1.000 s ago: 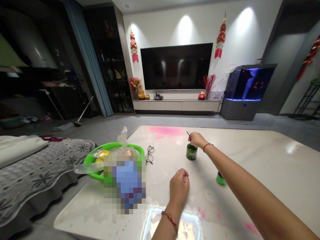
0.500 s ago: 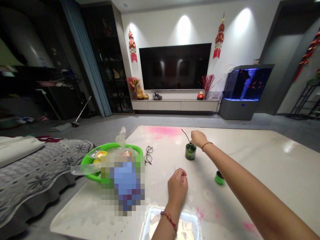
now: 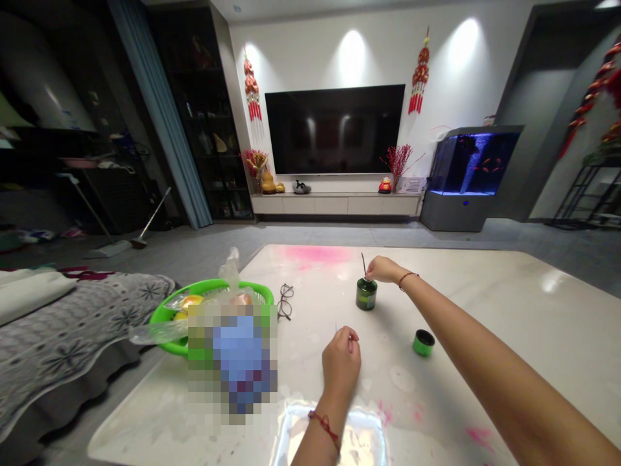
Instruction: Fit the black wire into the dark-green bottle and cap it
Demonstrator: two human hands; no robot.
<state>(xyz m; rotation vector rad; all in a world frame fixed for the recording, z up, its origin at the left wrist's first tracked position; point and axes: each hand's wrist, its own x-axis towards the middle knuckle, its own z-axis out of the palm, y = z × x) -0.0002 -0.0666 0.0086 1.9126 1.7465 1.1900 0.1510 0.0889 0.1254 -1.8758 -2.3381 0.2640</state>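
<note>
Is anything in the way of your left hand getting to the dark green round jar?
Nothing visible stands between the left hand and the dark green round jar. Only the glossy white tabletop lies there. The right hand is at the top of the jar, though.

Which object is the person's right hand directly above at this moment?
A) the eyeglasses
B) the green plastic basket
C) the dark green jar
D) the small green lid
C. The right hand is directly above the dark green jar, with its fingertips at the jar's top, while the small green lid lies apart from it.
</note>
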